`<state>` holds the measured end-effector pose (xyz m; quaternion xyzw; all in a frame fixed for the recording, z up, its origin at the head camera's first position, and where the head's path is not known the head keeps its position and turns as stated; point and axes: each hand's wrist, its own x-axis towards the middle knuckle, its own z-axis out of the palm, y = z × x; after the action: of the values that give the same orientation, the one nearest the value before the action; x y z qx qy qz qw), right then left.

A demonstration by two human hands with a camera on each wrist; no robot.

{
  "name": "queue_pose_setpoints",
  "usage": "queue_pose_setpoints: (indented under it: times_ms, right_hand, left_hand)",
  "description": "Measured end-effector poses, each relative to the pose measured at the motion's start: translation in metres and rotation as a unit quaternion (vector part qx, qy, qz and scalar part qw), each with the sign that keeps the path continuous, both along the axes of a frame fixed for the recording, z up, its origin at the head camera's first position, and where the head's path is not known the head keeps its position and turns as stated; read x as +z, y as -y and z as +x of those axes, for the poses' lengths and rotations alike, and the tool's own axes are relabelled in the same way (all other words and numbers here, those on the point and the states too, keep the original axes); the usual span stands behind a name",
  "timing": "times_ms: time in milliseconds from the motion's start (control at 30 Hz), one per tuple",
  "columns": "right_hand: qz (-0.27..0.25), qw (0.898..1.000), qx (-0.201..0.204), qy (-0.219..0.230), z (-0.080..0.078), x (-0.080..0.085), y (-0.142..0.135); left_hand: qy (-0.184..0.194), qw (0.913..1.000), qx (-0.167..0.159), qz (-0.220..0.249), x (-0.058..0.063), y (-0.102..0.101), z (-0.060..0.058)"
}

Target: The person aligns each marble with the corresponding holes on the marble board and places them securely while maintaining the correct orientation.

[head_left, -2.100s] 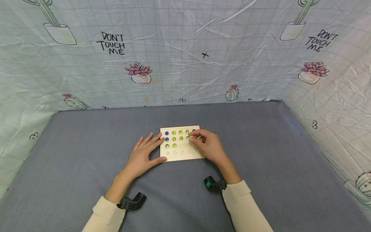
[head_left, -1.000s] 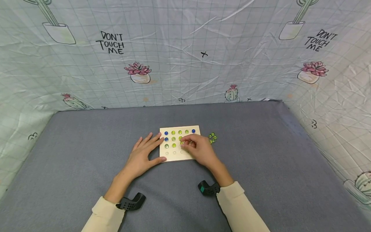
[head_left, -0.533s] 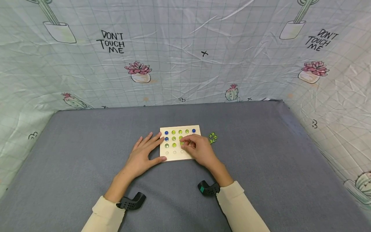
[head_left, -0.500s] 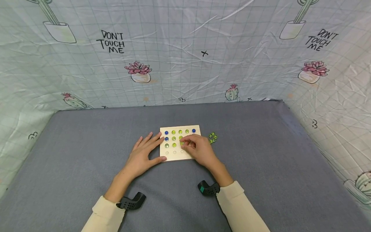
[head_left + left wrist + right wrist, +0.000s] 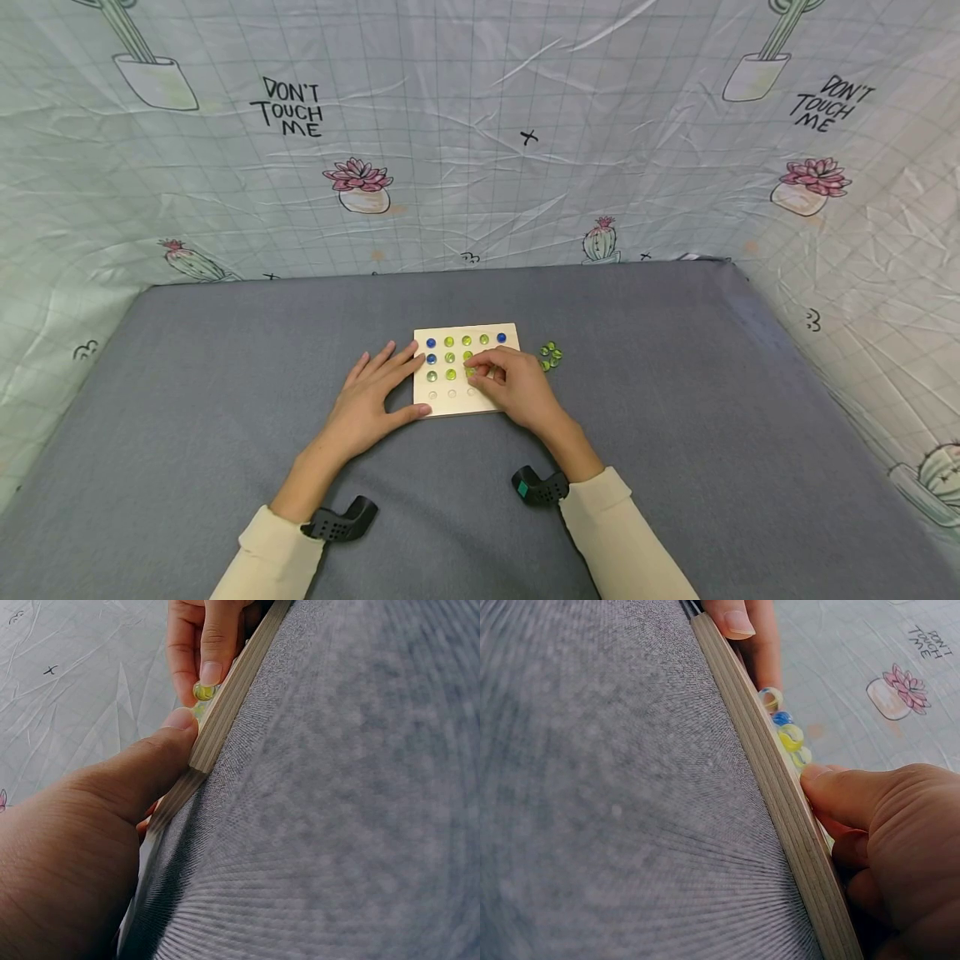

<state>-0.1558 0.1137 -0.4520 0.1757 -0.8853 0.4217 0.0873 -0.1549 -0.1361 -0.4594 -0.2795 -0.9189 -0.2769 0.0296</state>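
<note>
A pale wooden board [image 5: 452,407] with rows of round hollows lies on the grey cloth. Yellow-green marbles [image 5: 467,340] and a few blue marbles [image 5: 431,343] fill much of its upper rows. My left hand [image 5: 367,408] rests at the board's left edge, fingers spread, its thumb on the near corner. My right hand [image 5: 517,387] pinches a yellow-green marble [image 5: 204,691] between thumb and fingers, low over the third row. That hand covers the board's right part. Seen from the right wrist, the board's edge [image 5: 780,802] runs beneath the right thumb.
Several loose yellow-green marbles [image 5: 551,356] lie on the cloth just right of the board. Grey cloth [image 5: 675,417] spreads all around. A printed fabric wall [image 5: 465,167] stands behind and along both sides.
My right hand has moved left and nearer from the board's upper right to the third row, uncovering the loose marbles. Over the last half second it hardly moves. The left hand stays put.
</note>
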Motion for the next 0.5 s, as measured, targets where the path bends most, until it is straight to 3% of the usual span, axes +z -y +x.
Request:
queue_pose_setpoints:
  times_ms: [500]
  right_hand:
    - [-0.005,1.0,0.004,-0.002,-0.0001,-0.0007,0.0]
  left_hand:
    - [0.001,1.0,0.001,0.0,0.0007,0.0003,0.0016]
